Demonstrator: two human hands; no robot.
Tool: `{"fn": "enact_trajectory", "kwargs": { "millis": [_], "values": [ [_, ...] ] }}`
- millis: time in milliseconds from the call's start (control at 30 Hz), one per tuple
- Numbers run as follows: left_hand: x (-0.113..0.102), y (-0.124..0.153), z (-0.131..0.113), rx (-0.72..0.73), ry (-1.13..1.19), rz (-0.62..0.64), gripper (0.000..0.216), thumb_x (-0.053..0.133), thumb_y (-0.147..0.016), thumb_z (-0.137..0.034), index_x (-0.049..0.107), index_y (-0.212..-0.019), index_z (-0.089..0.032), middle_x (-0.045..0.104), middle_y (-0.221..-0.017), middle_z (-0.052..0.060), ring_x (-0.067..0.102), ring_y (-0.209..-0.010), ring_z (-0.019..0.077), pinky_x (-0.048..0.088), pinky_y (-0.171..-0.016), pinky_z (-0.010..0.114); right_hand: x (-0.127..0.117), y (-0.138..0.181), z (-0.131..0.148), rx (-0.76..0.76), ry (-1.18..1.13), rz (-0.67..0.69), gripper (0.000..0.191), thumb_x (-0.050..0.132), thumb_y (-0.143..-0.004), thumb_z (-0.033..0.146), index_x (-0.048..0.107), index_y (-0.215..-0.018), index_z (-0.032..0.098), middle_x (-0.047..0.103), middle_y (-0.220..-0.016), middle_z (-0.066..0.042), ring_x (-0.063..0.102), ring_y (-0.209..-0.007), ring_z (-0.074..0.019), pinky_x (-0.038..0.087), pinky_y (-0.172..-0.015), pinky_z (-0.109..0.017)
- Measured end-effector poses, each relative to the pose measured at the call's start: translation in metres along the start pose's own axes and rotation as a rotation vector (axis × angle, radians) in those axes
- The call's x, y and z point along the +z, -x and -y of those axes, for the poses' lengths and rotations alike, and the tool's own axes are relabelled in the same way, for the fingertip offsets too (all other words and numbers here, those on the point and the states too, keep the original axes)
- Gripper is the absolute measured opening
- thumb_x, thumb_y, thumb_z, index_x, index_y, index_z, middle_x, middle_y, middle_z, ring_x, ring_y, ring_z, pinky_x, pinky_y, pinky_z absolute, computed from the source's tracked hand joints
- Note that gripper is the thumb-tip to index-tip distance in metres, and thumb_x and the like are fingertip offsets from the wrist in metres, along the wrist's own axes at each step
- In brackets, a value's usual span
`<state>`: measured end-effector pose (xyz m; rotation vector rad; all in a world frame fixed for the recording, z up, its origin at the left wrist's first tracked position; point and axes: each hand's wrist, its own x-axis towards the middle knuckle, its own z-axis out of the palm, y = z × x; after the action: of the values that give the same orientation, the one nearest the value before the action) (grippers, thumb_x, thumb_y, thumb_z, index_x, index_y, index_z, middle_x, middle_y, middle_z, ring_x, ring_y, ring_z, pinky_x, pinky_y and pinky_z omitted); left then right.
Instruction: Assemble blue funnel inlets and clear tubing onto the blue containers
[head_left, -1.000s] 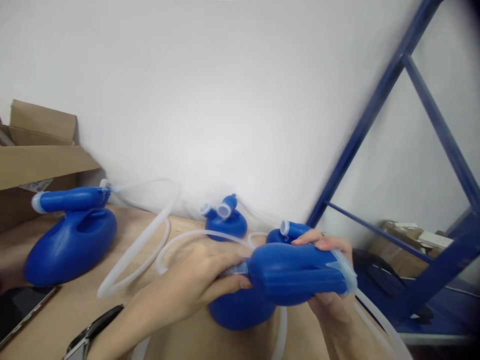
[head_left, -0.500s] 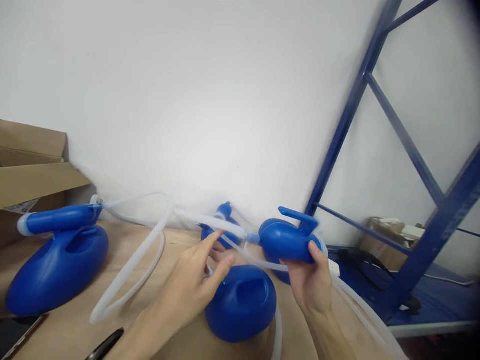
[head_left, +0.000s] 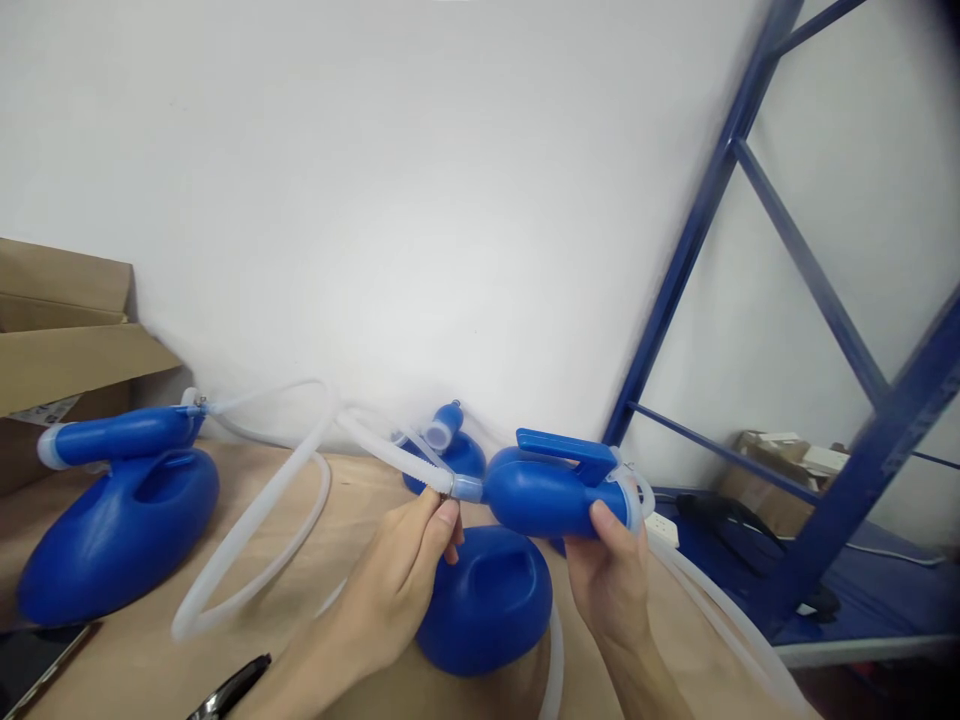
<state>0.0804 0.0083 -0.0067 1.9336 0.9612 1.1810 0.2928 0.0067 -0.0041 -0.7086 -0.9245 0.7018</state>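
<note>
My right hand [head_left: 613, 580] grips a blue plastic urinal bottle [head_left: 534, 497] near its translucent cap [head_left: 634, 503]. The bottle lies sideways above the table, with its handle [head_left: 562, 443] uppermost. A pale blue connector [head_left: 468, 488] at its left end joins a translucent hose [head_left: 379, 448]. At that joint, the thumb and fingers of my left hand [head_left: 405, 565] are pinched together on the hose end, where a small metal clamp partly shows. Below and between my hands rests another blue bottle [head_left: 484, 620]. A third, smaller-looking blue bottle [head_left: 448, 425] stands behind, near the wall.
At left lies another blue bottle [head_left: 124, 530] with a looped hose [head_left: 247, 550]. A cardboard box [head_left: 82, 360] stands behind it. A phone [head_left: 37, 660] and a black pen [head_left: 232, 685] lie at the front. A blue metal rack [head_left: 675, 280] rises at right, beside a white power strip [head_left: 661, 530].
My left hand has closed from spread fingers onto the hose end. The held bottle has moved left and turned, showing its neck and cap more. The hose end has dropped slightly.
</note>
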Motion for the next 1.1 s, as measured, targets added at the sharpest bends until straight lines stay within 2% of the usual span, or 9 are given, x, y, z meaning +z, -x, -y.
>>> {"fn": "enact_trajectory", "kwargs": {
  "millis": [100, 200, 300, 433, 500, 600, 767, 933, 1100],
  "values": [
    [0.001, -0.001, 0.002, -0.019, 0.059, 0.075, 0.051, 0.027, -0.109, -0.055, 0.055, -0.082, -0.023, 0.062, -0.077, 0.001, 0.060, -0.073, 0.0193, 0.046, -0.072, 0.033, -0.004, -0.001, -0.001, -0.046, 0.022, 0.025, 0.058, 0.084, -0.072, 0.051, 0.058, -0.119, 0.030, 0.073, -0.095, -0.005, 0.072, -0.101, -0.0346, 0.060, -0.084, -0.050],
    [0.005, -0.003, 0.007, -0.024, 0.123, 0.077, 0.052, 0.028, -0.107, -0.062, 0.047, -0.076, -0.025, 0.051, -0.067, -0.002, 0.052, -0.063, 0.0168, 0.042, -0.061, 0.030, -0.010, -0.003, -0.003, -0.088, 0.056, 0.047, 0.057, 0.084, -0.072, 0.053, 0.058, -0.117, 0.030, 0.071, -0.092, -0.003, 0.071, -0.092, -0.0317, 0.059, -0.081, -0.048],
    [0.009, -0.005, 0.011, -0.078, 0.219, 0.040, 0.055, 0.033, -0.102, -0.072, 0.048, -0.077, -0.025, 0.039, -0.061, -0.006, 0.041, -0.055, 0.0145, 0.040, -0.053, 0.028, -0.015, -0.003, -0.005, -0.144, 0.093, 0.048, 0.059, 0.086, -0.072, 0.051, 0.057, -0.119, 0.031, 0.069, -0.101, -0.004, 0.070, -0.089, -0.0300, 0.059, -0.080, -0.047],
    [0.013, -0.008, 0.011, -0.128, 0.423, 0.102, 0.059, 0.045, -0.094, -0.081, 0.051, -0.079, -0.023, 0.033, -0.059, -0.009, 0.038, -0.051, 0.0121, 0.049, -0.051, 0.028, -0.022, -0.005, -0.005, -0.200, 0.123, 0.096, 0.062, 0.087, -0.074, 0.050, 0.055, -0.124, 0.032, 0.067, -0.118, -0.008, 0.070, -0.097, -0.0312, 0.060, -0.077, -0.044],
    [0.013, -0.008, 0.010, -0.135, 0.441, 0.115, 0.060, 0.049, -0.092, -0.081, 0.055, -0.085, -0.022, 0.036, -0.058, -0.009, 0.041, -0.051, 0.0122, 0.052, -0.053, 0.029, -0.025, -0.007, -0.004, -0.211, 0.128, 0.120, 0.061, 0.086, -0.077, 0.050, 0.054, -0.125, 0.032, 0.067, -0.121, -0.009, 0.070, -0.099, -0.0313, 0.060, -0.078, -0.044],
    [0.012, -0.006, 0.008, -0.131, 0.373, 0.120, 0.059, 0.043, -0.097, -0.077, 0.060, -0.095, -0.020, 0.046, -0.059, -0.007, 0.051, -0.054, 0.0143, 0.052, -0.060, 0.030, -0.029, -0.010, -0.003, -0.231, 0.141, 0.135, 0.059, 0.085, -0.078, 0.050, 0.055, -0.125, 0.031, 0.066, -0.123, -0.010, 0.070, -0.099, -0.0310, 0.060, -0.078, -0.044],
    [0.009, 0.001, 0.006, -0.106, 0.241, 0.160, 0.055, 0.036, -0.104, -0.069, 0.055, -0.084, -0.022, 0.060, -0.074, 0.000, 0.060, -0.071, 0.0172, 0.048, -0.074, 0.033, -0.028, -0.011, -0.001, -0.280, 0.139, 0.125, 0.059, 0.086, -0.076, 0.051, 0.056, -0.122, 0.030, 0.066, -0.122, -0.010, 0.069, -0.103, -0.0323, 0.060, -0.079, -0.046],
    [0.007, 0.004, 0.007, -0.135, 0.222, 0.181, 0.058, 0.029, -0.104, -0.072, 0.055, -0.089, -0.023, 0.061, -0.086, 0.001, 0.061, -0.077, 0.0189, 0.049, -0.078, 0.036, -0.024, -0.008, 0.006, -0.336, 0.146, 0.102, 0.057, 0.085, -0.077, 0.054, 0.057, -0.120, 0.030, 0.067, -0.118, -0.009, 0.069, -0.098, -0.0313, 0.059, -0.078, -0.047],
    [0.004, 0.006, 0.004, -0.068, 0.203, 0.202, 0.049, 0.032, -0.107, -0.066, 0.055, -0.098, -0.024, 0.061, -0.088, 0.000, 0.060, -0.080, 0.0192, 0.048, -0.081, 0.035, -0.024, -0.006, 0.014, -0.384, 0.156, 0.110, 0.058, 0.087, -0.075, 0.053, 0.056, -0.119, 0.031, 0.068, -0.114, -0.007, 0.066, -0.107, -0.0330, 0.055, -0.091, -0.052]
  ]
}}
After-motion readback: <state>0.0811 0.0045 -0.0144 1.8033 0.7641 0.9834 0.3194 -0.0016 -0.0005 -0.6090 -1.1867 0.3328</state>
